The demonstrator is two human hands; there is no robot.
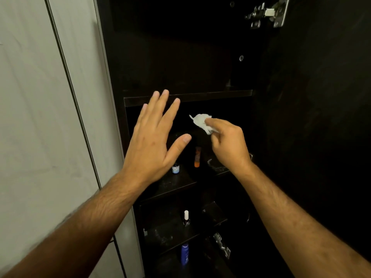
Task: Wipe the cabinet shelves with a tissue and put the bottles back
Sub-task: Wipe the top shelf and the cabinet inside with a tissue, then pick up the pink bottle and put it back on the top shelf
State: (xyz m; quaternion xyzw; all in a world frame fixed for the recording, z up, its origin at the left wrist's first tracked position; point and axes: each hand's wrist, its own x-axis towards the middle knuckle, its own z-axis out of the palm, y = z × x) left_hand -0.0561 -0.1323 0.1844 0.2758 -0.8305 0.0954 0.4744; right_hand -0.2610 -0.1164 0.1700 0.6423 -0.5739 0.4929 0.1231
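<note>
Down at the bottom of the dark cabinet [200,57], nearest the camera, a blue bottle [184,254] stands on the lowest shelf in sight, cap up. One shelf higher there's a small nail polish bottle [186,218], upright too, its white cap pointing at the ceiling. Up again: a tiny dropper bottle [175,168] with a pale label sits just under the left hand [153,141], and beside it an orange tube [197,157] stands on end, long axis vertical. Now the hands. The left one is spread flat, fingers straight and apart, gripping nothing, its fingertips up against the front edge of the upper shelf [210,95]. The right hand [227,142] has the white tissue [201,122] pinched between thumb and curled fingers; the crumpled wad pokes out up and to the left of the knuckles, hanging in the gap beneath that upper shelf. Far above, a metal hinge [267,14] glints at the top right.
</note>
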